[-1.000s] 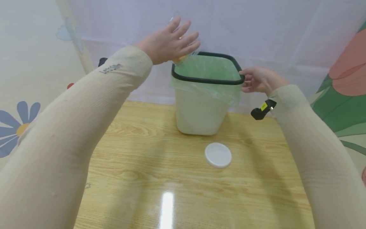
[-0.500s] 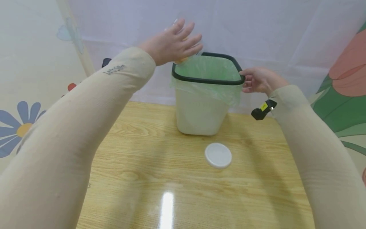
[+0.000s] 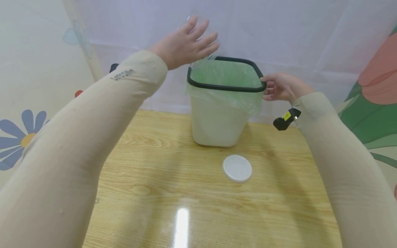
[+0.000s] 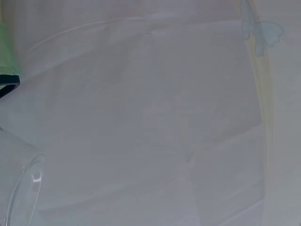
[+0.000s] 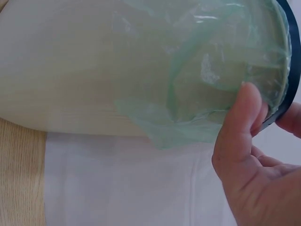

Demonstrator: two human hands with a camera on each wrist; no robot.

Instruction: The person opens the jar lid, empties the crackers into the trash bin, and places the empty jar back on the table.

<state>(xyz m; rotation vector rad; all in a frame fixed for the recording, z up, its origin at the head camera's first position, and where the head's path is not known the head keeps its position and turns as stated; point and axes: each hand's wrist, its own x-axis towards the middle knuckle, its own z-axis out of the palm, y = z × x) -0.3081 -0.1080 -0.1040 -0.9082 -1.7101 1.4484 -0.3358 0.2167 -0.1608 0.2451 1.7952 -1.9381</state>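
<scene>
My left hand (image 3: 187,46) holds a clear plastic jar (image 4: 21,181) tilted over the left side of a bin's mouth. Its fingers are spread across the jar, while the thumb is hidden. The jar's round rim shows in the left wrist view, with nothing visible inside that part. Below stands the white bin (image 3: 217,120), upright, with a black rim (image 3: 227,88) and a green bag (image 3: 226,74) folded over its edge. At the right corner, my right hand (image 3: 283,88) pinches the rim. In the right wrist view, the thumb (image 5: 242,117) lies against the bag outside the bin.
A round white lid (image 3: 237,168) lies on the wooden table (image 3: 149,179) in front of the bin. A white cloth (image 3: 294,41) hangs close behind. Flower-patterned fabric (image 3: 378,103) borders the right side, and more is at the left.
Orange contents seen under the left hand earlier are out of sight now. The left hand dips slightly, then rises again, still holding the jar. My right hand stays on the rim.
</scene>
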